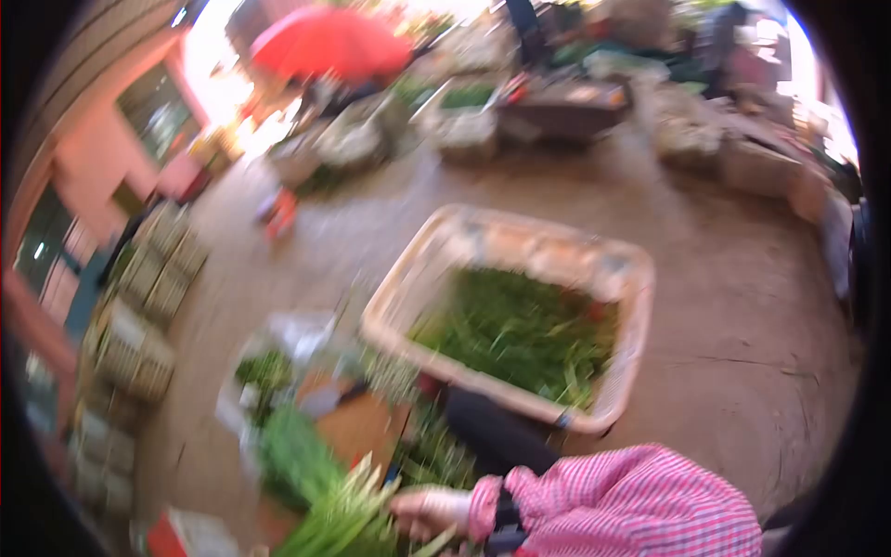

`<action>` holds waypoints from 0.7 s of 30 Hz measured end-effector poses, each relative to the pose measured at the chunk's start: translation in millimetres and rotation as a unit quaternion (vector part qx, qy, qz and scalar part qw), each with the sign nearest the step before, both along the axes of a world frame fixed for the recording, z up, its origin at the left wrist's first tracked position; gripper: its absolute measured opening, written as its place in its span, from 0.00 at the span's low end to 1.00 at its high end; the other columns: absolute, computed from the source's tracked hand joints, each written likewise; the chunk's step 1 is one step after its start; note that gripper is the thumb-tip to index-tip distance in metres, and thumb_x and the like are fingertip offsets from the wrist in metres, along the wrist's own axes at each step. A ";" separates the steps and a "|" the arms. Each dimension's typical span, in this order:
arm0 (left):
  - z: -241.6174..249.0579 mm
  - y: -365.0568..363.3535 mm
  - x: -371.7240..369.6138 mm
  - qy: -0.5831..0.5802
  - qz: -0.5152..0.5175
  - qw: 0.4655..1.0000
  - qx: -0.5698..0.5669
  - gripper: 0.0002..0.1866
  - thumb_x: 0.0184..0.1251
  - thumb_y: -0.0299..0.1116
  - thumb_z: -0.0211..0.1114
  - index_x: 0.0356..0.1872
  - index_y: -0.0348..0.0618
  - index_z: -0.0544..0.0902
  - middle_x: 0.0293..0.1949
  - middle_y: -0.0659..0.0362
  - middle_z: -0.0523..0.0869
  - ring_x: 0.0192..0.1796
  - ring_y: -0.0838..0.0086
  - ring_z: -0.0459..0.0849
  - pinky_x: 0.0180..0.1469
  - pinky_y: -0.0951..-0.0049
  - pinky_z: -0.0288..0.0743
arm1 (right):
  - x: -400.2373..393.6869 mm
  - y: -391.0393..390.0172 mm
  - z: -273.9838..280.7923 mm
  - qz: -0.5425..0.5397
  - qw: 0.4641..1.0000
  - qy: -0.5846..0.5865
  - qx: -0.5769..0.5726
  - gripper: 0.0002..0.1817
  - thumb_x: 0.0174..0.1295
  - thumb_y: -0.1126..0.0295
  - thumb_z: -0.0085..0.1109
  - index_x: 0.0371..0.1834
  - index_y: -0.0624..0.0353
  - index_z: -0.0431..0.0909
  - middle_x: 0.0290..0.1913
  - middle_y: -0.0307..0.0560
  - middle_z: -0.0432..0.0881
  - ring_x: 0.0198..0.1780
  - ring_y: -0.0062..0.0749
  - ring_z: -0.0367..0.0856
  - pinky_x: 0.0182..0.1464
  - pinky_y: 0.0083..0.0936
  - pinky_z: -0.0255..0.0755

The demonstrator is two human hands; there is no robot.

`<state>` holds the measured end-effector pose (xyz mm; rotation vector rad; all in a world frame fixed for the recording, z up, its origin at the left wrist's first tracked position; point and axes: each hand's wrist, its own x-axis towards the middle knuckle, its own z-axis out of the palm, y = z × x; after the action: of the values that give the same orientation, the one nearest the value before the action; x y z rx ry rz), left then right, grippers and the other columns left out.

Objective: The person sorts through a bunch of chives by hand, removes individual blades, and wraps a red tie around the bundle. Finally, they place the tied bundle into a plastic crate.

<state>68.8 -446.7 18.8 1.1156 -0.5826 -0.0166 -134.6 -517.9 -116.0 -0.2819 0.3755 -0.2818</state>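
Observation:
Low in the head view, my right hand [429, 512] comes out of a pink checked sleeve [631, 506], with a dark band at the wrist. Its fingers are curled in beside the pale stalk ends of a bunch of long leafy greens [320, 483]; blur hides what they grip. My left hand does not show. Behind the bunch is a brown board [367, 429] with what looks like a knife [325, 399] on it. Farther ahead stands a pale plastic crate [455, 371] holding loose green leaves [520, 325].
A clear plastic bag [302, 334] with small greens [264, 371] lies left of the board. Stacked crates [135, 348] line the left wall. More baskets [464, 130] and a red umbrella [329, 45] stand across the brown floor [724, 306]. A red-and-white box [190, 534] sits lower left.

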 end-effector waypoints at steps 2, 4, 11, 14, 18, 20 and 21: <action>-3.7 47.9 19.4 -0.142 0.161 0.976 -0.018 0.20 0.66 0.48 0.49 0.37 0.40 0.79 0.31 0.58 0.81 0.41 0.62 0.82 0.48 0.53 0.77 | -5.4 11.3 49.5 -0.051 0.983 -0.169 0.045 0.20 0.58 0.61 0.63 0.51 0.57 0.74 0.38 0.40 0.81 0.42 0.27 0.80 0.44 0.28 0.76; 11.0 95.6 41.5 -0.054 0.022 0.998 -0.003 0.19 0.66 0.47 0.52 0.41 0.40 0.77 0.36 0.58 0.81 0.43 0.65 0.81 0.50 0.57 0.77 | 3.8 15.1 43.4 0.019 0.970 -0.224 0.089 0.18 0.58 0.63 0.63 0.48 0.59 0.75 0.33 0.43 0.81 0.32 0.27 0.78 0.36 0.26 0.74; 7.7 128.6 59.4 0.094 -0.236 0.956 -0.145 0.15 0.70 0.45 0.52 0.36 0.42 0.76 0.40 0.57 0.79 0.48 0.68 0.79 0.65 0.52 0.65 | 19.8 15.0 37.0 0.247 0.931 -0.257 -0.075 0.20 0.53 0.60 0.68 0.33 0.69 0.77 0.19 0.46 0.77 0.18 0.24 0.72 0.21 0.20 0.64; 2.7 149.8 63.5 0.107 -0.231 0.951 -0.172 0.15 0.70 0.43 0.53 0.39 0.42 0.78 0.41 0.56 0.82 0.49 0.69 0.80 0.65 0.52 0.65 | 19.1 4.2 40.2 0.385 0.875 -0.262 -0.130 0.16 0.56 0.65 0.67 0.35 0.70 0.77 0.22 0.45 0.79 0.21 0.23 0.74 0.23 0.19 0.68; 6.2 155.5 54.1 0.142 -0.169 0.961 -0.165 0.11 0.67 0.40 0.58 0.35 0.42 0.74 0.36 0.59 0.79 0.42 0.72 0.78 0.55 0.64 0.71 | 18.6 -12.5 31.6 0.513 0.807 -0.201 -0.213 0.16 0.57 0.64 0.66 0.39 0.67 0.79 0.27 0.39 0.78 0.26 0.19 0.73 0.28 0.17 0.68; -1.0 168.7 62.5 0.068 -0.102 0.987 -0.103 0.09 0.68 0.38 0.55 0.32 0.44 0.72 0.31 0.62 0.74 0.38 0.74 0.75 0.54 0.65 0.70 | 18.4 -9.6 39.3 0.513 0.795 -0.174 -0.271 0.16 0.58 0.64 0.65 0.40 0.67 0.79 0.28 0.39 0.78 0.27 0.18 0.74 0.29 0.19 0.69; -9.2 164.7 66.0 -0.006 -0.046 0.998 -0.050 0.08 0.68 0.36 0.51 0.30 0.45 0.71 0.25 0.65 0.70 0.34 0.76 0.72 0.53 0.67 0.69 | 15.3 -14.7 47.4 0.504 0.783 -0.137 -0.337 0.16 0.58 0.64 0.65 0.41 0.67 0.78 0.28 0.39 0.79 0.28 0.18 0.74 0.30 0.20 0.70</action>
<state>134.9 -282.0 9.5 0.9925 -0.6376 -0.0604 -119.3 -532.6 -68.6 -1.0878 -0.2215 0.6320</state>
